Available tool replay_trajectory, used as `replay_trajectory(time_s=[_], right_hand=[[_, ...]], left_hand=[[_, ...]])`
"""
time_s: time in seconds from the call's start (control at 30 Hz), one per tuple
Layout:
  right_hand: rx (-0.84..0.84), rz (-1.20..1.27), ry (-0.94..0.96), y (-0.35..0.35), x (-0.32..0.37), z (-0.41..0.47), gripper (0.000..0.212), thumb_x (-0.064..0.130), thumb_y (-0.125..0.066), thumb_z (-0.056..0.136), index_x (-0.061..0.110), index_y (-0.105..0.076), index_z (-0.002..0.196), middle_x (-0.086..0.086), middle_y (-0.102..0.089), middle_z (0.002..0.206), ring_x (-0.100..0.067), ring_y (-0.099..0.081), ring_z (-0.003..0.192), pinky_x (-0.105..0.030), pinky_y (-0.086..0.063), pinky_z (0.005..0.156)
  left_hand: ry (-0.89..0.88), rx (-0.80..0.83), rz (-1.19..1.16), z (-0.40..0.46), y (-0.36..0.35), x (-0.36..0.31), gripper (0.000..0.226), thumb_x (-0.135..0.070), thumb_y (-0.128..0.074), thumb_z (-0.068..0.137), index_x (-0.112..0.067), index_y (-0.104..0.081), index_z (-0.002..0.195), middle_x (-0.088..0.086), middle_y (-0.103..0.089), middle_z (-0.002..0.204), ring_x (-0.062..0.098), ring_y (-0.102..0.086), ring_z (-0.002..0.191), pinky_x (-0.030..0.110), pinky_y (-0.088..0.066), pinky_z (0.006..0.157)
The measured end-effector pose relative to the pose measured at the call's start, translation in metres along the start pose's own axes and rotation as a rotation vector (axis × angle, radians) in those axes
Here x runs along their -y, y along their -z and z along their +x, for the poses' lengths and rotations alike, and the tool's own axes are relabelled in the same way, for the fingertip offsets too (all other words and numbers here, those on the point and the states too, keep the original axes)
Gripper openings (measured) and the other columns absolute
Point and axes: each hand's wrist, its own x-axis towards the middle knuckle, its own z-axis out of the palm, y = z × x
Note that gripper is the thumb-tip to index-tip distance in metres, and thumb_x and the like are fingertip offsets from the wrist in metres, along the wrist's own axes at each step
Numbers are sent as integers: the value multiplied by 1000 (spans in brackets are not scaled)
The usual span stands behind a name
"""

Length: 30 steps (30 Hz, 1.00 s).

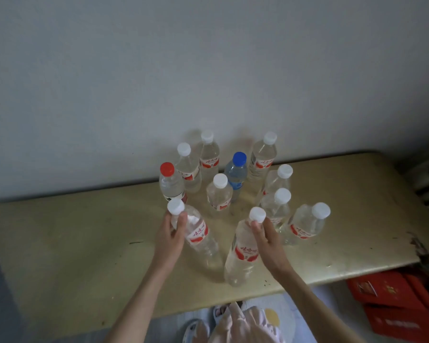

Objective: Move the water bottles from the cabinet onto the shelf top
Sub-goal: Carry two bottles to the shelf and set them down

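Several clear water bottles stand on the beige shelf top (pixel 72 243). My left hand (pixel 170 237) grips the neck of a white-capped bottle (pixel 201 241) with a red label at the front left of the group. My right hand (pixel 266 240) grips the neck of another white-capped bottle (pixel 240 258) at the front middle. Both bottles stand on the surface. Behind them stand a red-capped bottle (pixel 170 184), a blue-capped bottle (pixel 237 173) and several white-capped ones, such as the bottle (pixel 305 225) at the right. The cabinet is out of view.
A pale wall (pixel 208 70) rises right behind the shelf top. Red packets (pixel 394 300) lie on the floor at the lower right, under the shelf's right end. My feet in slippers (pixel 198 328) show below the front edge.
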Motion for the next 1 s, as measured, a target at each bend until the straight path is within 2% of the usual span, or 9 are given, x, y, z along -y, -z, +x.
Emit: replay_trajectory(time_s=[0.1,0.23,0.33,0.4,0.57,0.67,0.77,0.87,1.0], right_hand=[[-92,42,20,-2,5,-23,63,64,-45,78,19,-54,122,-2,-63,117,-14,-59,110,-33,-49,92],[-245,186,7,-6,19,-61,36,50,-43,88,26,-59,109,0,-68,108,-12,-64,101,-29,-50,86],[-368,291,0,-12,27,-94,40,48,-40,84,21,-60,106,-4,-70,103,-12,-68,92,-26,-54,79],[-442,338,-18,-14,30,-118,42,49,-42,82,19,-61,103,-6,-70,99,-12,-69,87,-20,-54,71],[-677,387,-60,-6,16,-188,63,69,-50,72,12,-61,96,-11,-71,94,-22,-69,86,-33,-55,76],[-854,393,-90,3,2,-239,53,57,-44,79,8,-60,91,-16,-67,92,-20,-65,76,-29,-52,68],[-1024,380,-124,13,-17,-297,53,62,-46,81,12,-59,86,-16,-67,90,-22,-64,77,-36,-51,71],[-1203,340,-133,16,-37,-368,52,68,-47,70,18,-58,80,-6,-67,81,-21,-64,79,-41,-49,77],[-1425,361,-145,9,-63,-482,52,66,-51,67,16,-60,79,4,-67,70,-12,-64,71,-31,-48,70]], left_hand=[[-59,80,-40,-8,12,-7,47,-55,-43,87,-20,-52,118,-4,-65,105,9,-61,100,27,-47,85],[-130,194,-125,-18,25,-24,50,-56,-39,88,-18,-51,119,-5,-64,106,1,-61,98,18,-48,83],[-139,303,-185,-30,26,-35,57,-57,-39,86,-14,-49,122,6,-63,111,12,-63,100,27,-51,86],[-158,387,-191,-42,22,-44,50,-54,-40,88,-17,-48,121,6,-63,109,9,-65,93,19,-53,76],[-156,565,-183,-88,3,-49,41,-50,-44,80,-23,-57,107,5,-67,97,9,-67,84,17,-52,66],[-134,675,-161,-126,-18,-46,26,-46,-47,84,-24,-60,92,3,-67,85,8,-68,73,17,-52,60],[-177,820,-98,-174,-43,-41,33,-56,-55,81,-24,-58,81,4,-66,78,21,-66,77,33,-52,72],[-233,967,-49,-238,-65,-36,30,-55,-57,79,-25,-58,84,1,-65,75,17,-64,77,29,-48,76],[-254,1214,10,-342,-76,-26,29,-47,-48,81,-21,-58,89,4,-64,75,16,-62,75,23,-46,68]])
